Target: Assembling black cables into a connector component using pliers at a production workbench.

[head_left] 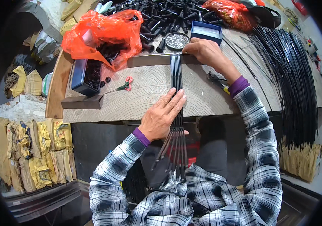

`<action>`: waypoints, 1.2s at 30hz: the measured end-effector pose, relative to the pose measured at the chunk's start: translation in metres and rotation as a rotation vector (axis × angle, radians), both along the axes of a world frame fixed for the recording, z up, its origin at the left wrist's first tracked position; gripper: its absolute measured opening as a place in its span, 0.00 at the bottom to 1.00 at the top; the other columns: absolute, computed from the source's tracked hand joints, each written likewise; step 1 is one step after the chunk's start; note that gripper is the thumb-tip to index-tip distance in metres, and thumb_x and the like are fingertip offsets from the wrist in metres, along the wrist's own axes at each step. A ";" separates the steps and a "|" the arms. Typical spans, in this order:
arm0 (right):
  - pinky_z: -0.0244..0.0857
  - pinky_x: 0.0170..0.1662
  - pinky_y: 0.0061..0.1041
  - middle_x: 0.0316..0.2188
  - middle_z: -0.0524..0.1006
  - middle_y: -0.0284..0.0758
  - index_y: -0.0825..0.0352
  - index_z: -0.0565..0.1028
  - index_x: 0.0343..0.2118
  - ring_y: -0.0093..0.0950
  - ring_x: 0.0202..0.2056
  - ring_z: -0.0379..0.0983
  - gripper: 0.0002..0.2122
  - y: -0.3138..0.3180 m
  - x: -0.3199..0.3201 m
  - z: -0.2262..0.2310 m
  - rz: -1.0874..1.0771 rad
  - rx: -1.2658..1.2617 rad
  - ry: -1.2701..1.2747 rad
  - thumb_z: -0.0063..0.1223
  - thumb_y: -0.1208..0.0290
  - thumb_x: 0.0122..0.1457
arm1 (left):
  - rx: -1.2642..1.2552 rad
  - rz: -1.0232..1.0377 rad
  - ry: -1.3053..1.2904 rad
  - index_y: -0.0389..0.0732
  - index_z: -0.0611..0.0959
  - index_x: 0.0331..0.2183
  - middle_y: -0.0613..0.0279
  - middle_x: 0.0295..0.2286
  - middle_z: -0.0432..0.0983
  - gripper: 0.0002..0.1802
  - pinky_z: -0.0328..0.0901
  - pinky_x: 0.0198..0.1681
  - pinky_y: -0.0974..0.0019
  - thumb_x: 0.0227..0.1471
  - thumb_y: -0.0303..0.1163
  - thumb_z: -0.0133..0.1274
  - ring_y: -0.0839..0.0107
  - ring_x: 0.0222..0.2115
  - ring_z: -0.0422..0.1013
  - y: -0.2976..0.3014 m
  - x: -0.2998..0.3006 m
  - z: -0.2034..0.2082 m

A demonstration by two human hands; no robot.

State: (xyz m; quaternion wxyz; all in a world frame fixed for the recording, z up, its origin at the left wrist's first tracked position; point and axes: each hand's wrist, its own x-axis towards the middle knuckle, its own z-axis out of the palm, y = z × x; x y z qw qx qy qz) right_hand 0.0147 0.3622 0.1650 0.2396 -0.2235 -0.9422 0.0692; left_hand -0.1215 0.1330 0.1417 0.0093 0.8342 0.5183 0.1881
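A flat row of thin black rods [176, 71] runs from a dark straight-edged bar [146, 60] on the table toward my lap, its near ends fanning out past the table edge. My left hand [162, 116] lies across the rods with its fingers stretched over them, and a fingertip shows on their far side from below. At the far end of the rods, my right hand [206, 52] is bent over the bar, fingers pinched together beside a round dish [177, 41] of small shiny pieces. Whatever is between those fingertips is too small to make out.
An orange plastic bag [104, 35] and a blue box [82, 79] of small dark parts stand left, near green-and-red scissors [126, 84]. Behind lie a heap of black handles [164, 15] and another blue box [207, 32]. Long black rods [292, 75] overhang the right edge.
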 end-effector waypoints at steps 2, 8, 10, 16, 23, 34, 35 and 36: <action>0.62 0.30 0.28 0.23 0.72 0.32 0.60 0.77 0.31 0.32 0.28 0.71 0.07 0.003 0.004 -0.001 -0.026 -0.030 0.021 0.51 0.75 0.48 | -0.008 -0.005 -0.004 0.34 0.64 0.51 0.52 0.54 0.56 0.49 0.51 0.56 0.58 0.35 0.61 0.53 0.53 0.56 0.51 0.002 0.002 0.001; 0.61 0.27 0.28 0.21 0.71 0.31 0.57 0.78 0.31 0.32 0.25 0.70 0.08 0.003 0.005 -0.003 -0.067 0.058 0.030 0.50 0.74 0.48 | -0.025 -0.001 -0.002 0.35 0.65 0.51 0.51 0.53 0.56 0.48 0.51 0.56 0.57 0.36 0.62 0.52 0.53 0.56 0.51 0.003 0.003 0.002; 0.65 0.31 0.30 0.28 0.75 0.33 0.54 0.79 0.31 0.34 0.31 0.73 0.11 0.000 0.003 0.003 -0.109 -0.007 -0.053 0.49 0.76 0.46 | -0.023 0.003 0.019 0.35 0.66 0.51 0.51 0.53 0.56 0.48 0.51 0.56 0.58 0.36 0.62 0.51 0.53 0.56 0.51 0.004 0.003 0.002; 0.61 0.27 0.30 0.22 0.71 0.31 0.55 0.78 0.31 0.33 0.25 0.71 0.08 0.004 0.006 -0.007 -0.101 0.066 0.027 0.48 0.73 0.49 | 0.006 0.006 0.013 0.33 0.67 0.50 0.51 0.52 0.59 0.48 0.54 0.55 0.57 0.34 0.60 0.56 0.52 0.55 0.53 0.005 0.006 0.003; 0.62 0.28 0.30 0.22 0.72 0.32 0.55 0.77 0.31 0.33 0.26 0.71 0.09 0.002 0.002 -0.009 -0.086 0.097 0.027 0.47 0.73 0.49 | -0.017 0.006 -0.001 0.35 0.66 0.51 0.51 0.53 0.58 0.48 0.52 0.56 0.58 0.36 0.61 0.52 0.53 0.55 0.53 0.004 0.005 0.003; 0.64 0.29 0.32 0.25 0.73 0.32 0.57 0.76 0.30 0.34 0.28 0.73 0.06 0.002 -0.010 -0.013 -0.084 0.077 0.020 0.46 0.71 0.52 | -0.021 -0.001 0.011 0.35 0.66 0.51 0.51 0.53 0.57 0.48 0.52 0.56 0.58 0.35 0.62 0.52 0.53 0.55 0.51 0.005 0.004 0.003; 0.64 0.29 0.32 0.25 0.73 0.32 0.57 0.76 0.30 0.34 0.28 0.73 0.06 0.001 -0.011 -0.014 -0.082 0.076 0.021 0.46 0.71 0.52 | -0.022 0.002 0.012 0.35 0.66 0.51 0.51 0.53 0.57 0.48 0.52 0.56 0.58 0.35 0.62 0.52 0.53 0.55 0.51 0.005 0.004 0.002; 0.64 0.30 0.32 0.25 0.73 0.32 0.58 0.76 0.30 0.34 0.28 0.73 0.06 0.001 -0.011 -0.014 -0.106 0.067 0.022 0.46 0.71 0.51 | -0.024 0.002 0.007 0.35 0.65 0.51 0.51 0.53 0.57 0.48 0.51 0.56 0.57 0.35 0.62 0.52 0.53 0.56 0.51 0.005 0.004 0.002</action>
